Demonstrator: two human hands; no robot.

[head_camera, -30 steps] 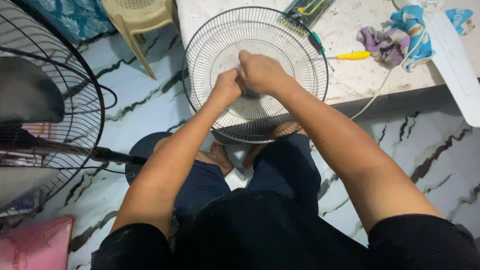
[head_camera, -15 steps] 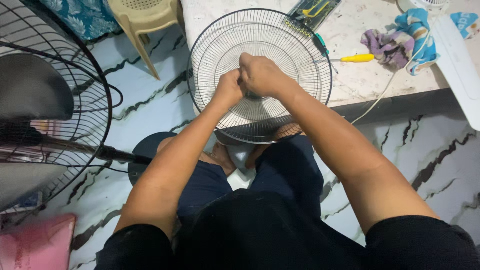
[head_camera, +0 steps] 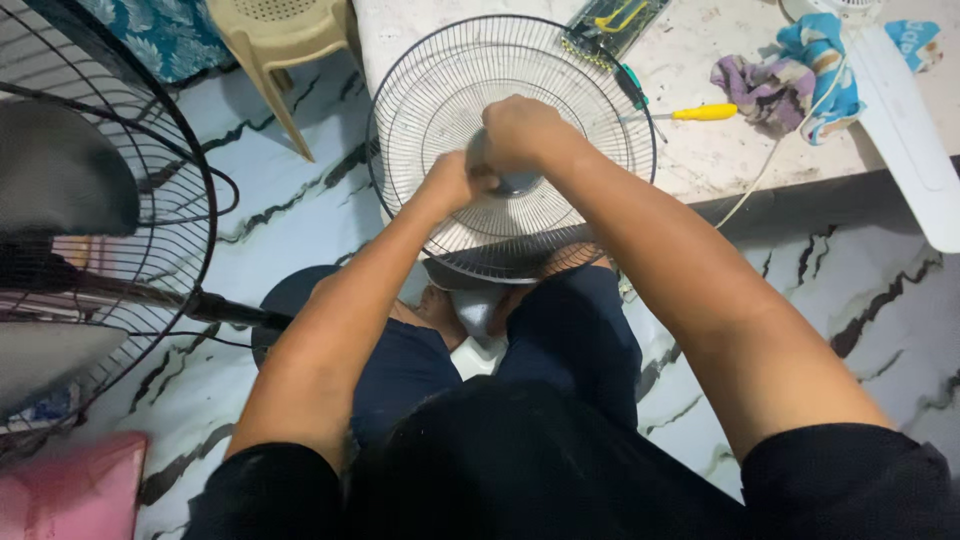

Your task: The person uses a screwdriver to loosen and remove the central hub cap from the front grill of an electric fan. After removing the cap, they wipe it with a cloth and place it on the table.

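Over the person's lap, a round black wire fan guard (head_camera: 440, 110) stands tilted against the edge of the pale marbled stone tabletop (head_camera: 700, 160), its lower rim down between the knees in dark blue trousers. Both hands meet at the guard's middle, where a small grey round hub (head_camera: 515, 183) shows just beneath the knuckles. The right hand (head_camera: 520, 132) lies on top, fingers curled down tight over the hub, so its grip reads as closed on that piece. The left hand (head_camera: 450, 180) presses in from the side, touching the right hand, fingers bunched into a fist; what it has hold of is hidden. On the tabletop beyond the guard lie a yellow-handled screwdriver (head_camera: 705, 112), a green-handled tool (head_camera: 632, 85) partly behind the wires, a dark tray of yellow tools (head_camera: 615, 20), and a crumpled purple and blue cloth (head_camera: 790, 75) with a white cord (head_camera: 770, 160) running off the edge. A white fan blade (head_camera: 915, 130) juts over the right corner. To the left stands a second black fan on a pole (head_camera: 100, 230), a beige plastic stool (head_camera: 275, 40) behind it, on the pale veined floor (head_camera: 300, 200).
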